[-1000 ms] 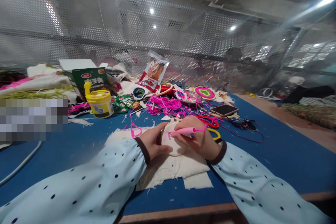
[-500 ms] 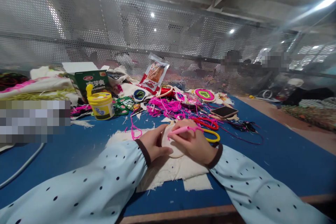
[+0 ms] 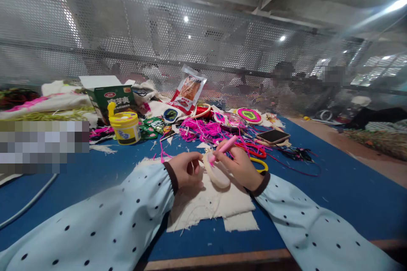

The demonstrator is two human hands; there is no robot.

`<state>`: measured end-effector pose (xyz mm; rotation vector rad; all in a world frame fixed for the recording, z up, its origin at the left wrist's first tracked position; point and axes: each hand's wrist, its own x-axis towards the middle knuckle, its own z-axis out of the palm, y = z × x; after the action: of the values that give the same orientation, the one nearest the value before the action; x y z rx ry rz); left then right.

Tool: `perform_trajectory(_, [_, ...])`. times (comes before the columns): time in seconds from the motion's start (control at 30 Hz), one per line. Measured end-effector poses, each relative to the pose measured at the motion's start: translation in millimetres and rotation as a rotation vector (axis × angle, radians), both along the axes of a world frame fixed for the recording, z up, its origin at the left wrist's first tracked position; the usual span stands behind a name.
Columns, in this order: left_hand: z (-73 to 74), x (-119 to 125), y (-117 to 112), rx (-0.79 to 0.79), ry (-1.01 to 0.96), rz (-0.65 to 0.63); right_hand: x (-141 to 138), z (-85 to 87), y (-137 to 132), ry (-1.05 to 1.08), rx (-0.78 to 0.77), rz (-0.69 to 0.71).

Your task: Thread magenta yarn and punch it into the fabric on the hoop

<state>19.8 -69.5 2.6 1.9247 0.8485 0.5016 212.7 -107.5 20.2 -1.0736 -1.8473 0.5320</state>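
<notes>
My right hand [image 3: 240, 165] is closed around a pink punch needle [image 3: 227, 144], its tip end against the white fabric of a small embroidery hoop [image 3: 219, 176]. The hoop is tilted, its left rim raised. At that left rim, my left hand [image 3: 186, 170] has its fingers curled in; what they pinch, if anything, I cannot make out. Under both hands lies a frayed piece of off-white cloth [image 3: 203, 209]. A little pink yarn shows at the needle's tip.
Tangled pink yarn [image 3: 203, 130] lies beyond the hoop. Around it are a yellow tub [image 3: 126, 129], a green box [image 3: 114, 99], a snack packet [image 3: 190, 89], a finished hoop [image 3: 249, 115], a phone [image 3: 273, 136] and red-and-yellow handles [image 3: 260, 164]. A perforated metal screen [image 3: 190, 51] stands behind.
My left hand has shifted from gripping the hoop's face to its left edge, fingers curled. The hoop has tilted and moved slightly right. The punch needle has swung more upright.
</notes>
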Motion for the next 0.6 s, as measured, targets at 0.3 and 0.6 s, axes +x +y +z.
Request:
perform_trajectory(0.3, [-8.4, 14, 0, 0.359, -0.1, 0.163, -1, -3.9, -3, 0.001, -0.033, 0.012])
perform_trajectory(0.6, [-11.8, 10, 6, 0.466, -0.104, 0.126, -2, -2.4, -3, 0.003, -0.017, -0.008])
